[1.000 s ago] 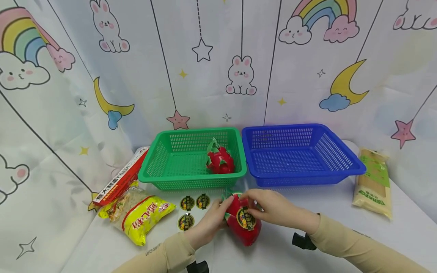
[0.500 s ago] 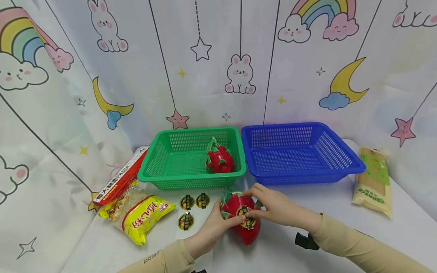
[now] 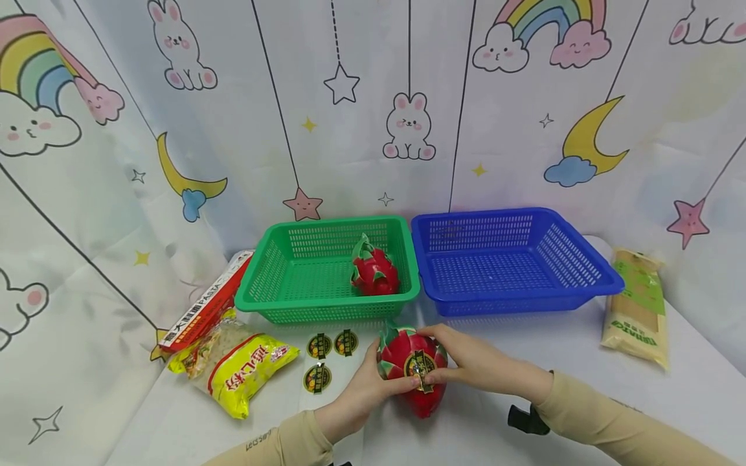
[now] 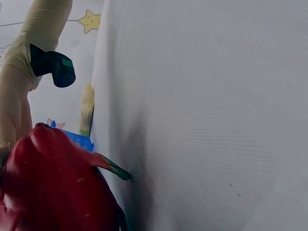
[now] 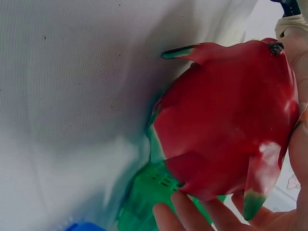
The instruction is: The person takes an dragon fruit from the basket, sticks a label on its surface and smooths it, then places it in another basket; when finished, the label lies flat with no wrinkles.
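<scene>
A red dragon fruit point(image 3: 403, 353) with green-tipped scales lies between the two hands in the head view, its pointed end toward the person. A round black-and-gold sticker point(image 3: 421, 364) sits on its upper side. The left hand point(image 3: 362, 388) grips the fruit from the left, thumb across the sticker's lower left. From the right, the right hand point(image 3: 480, 362) holds the fruit with its fingers over the top and its thumb on the sticker's right side. The right wrist view shows the fruit's point(image 5: 221, 120) underside, with left-hand fingers point(image 5: 185, 211) spread beneath it.
Three more stickers point(image 3: 319, 346) lie left of the hands. Behind stand a green basket point(image 3: 326, 304) holding another dragon fruit point(image 3: 375, 272), and a blue basket point(image 3: 519, 304). A pasta box point(image 3: 206, 301) and yellow noodle bag point(image 3: 241, 369) lie left, a beige packet point(image 3: 638, 310) right.
The left thumb has moved from the fruit's upper left down onto the sticker. The right thumb has shifted to the sticker's right side. The fruit has turned slightly; the baskets stay put.
</scene>
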Available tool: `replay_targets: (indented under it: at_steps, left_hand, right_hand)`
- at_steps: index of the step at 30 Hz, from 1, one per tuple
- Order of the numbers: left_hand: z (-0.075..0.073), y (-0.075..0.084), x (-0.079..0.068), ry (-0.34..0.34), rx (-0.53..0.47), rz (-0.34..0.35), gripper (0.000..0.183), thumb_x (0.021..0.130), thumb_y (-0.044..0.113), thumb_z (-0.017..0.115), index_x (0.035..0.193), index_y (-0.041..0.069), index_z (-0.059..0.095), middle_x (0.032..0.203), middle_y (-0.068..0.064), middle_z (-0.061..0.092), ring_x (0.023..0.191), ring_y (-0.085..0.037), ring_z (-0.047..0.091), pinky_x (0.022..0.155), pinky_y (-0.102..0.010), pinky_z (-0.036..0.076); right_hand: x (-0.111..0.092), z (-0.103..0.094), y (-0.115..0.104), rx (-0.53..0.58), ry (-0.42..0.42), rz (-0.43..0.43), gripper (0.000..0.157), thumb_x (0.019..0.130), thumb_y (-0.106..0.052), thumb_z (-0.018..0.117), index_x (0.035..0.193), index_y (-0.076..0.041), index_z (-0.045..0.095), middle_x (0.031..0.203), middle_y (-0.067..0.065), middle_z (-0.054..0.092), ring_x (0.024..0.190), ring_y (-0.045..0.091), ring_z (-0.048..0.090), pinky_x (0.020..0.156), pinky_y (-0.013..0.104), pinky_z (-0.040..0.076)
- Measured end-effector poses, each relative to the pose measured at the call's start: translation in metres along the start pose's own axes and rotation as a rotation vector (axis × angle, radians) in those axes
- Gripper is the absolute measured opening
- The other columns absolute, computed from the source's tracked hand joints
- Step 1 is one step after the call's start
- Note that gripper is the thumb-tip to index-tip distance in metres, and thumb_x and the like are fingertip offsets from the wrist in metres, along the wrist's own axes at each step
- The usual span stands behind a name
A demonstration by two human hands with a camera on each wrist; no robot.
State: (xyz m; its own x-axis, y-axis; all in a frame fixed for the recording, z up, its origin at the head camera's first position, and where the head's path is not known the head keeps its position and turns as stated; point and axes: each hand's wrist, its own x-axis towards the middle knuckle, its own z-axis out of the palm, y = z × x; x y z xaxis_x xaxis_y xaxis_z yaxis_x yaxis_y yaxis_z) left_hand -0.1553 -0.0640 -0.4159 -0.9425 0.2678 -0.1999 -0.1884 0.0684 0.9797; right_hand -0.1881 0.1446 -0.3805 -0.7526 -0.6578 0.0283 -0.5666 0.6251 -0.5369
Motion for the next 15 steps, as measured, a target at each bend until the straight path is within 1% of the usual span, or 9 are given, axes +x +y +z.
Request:
replay_targets:
  at_steps: [3,7,11,15]
  left_hand:
    - [-0.0004,-0.0003,0.0004,-0.017,-0.017,-0.003,0.088,0.077,0.020,0.074,0.144,0.008,0.018,0.130,-0.009,0.047,0.117,-0.023,0.046,0.100,-0.045,0.039]
    - [0.0000,0.0002,0.0006,-0.029,-0.027,0.000,0.087,0.077,0.019,0.075,0.143,0.009,0.019,0.128,-0.008,0.048,0.116,-0.021,0.048,0.099,-0.043,0.040]
    - [0.0011,0.0006,-0.0002,-0.017,-0.016,0.005,0.089,0.074,0.017,0.077,0.142,0.010,0.020,0.126,-0.007,0.050,0.114,-0.020,0.048,0.099,-0.042,0.040]
    - [0.0013,0.0001,-0.0004,-0.004,0.000,0.005,0.092,0.071,0.016,0.079,0.142,0.010,0.020,0.125,-0.007,0.050,0.114,-0.020,0.048,0.099,-0.043,0.039]
  right_hand:
    - [0.0001,0.0011,0.0001,-0.016,0.008,-0.019,0.076,0.079,-0.060,0.057,0.132,-0.008,0.042,0.122,0.003,0.054,0.113,0.020,0.054,0.092,0.042,0.047]
    - [0.0006,0.0021,0.0002,-0.052,0.012,-0.046,0.075,0.081,-0.061,0.054,0.132,-0.008,0.043,0.121,0.000,0.055,0.111,0.015,0.054,0.090,0.038,0.049]
    - [0.0006,0.0018,-0.0012,-0.067,0.003,-0.056,0.071,0.083,-0.059,0.055,0.132,-0.008,0.043,0.120,-0.002,0.055,0.109,0.013,0.054,0.088,0.034,0.050]
    - [-0.0001,0.0013,-0.0013,-0.070,0.000,-0.068,0.071,0.082,-0.058,0.056,0.132,-0.010,0.042,0.121,-0.003,0.054,0.110,0.013,0.053,0.089,0.035,0.049]
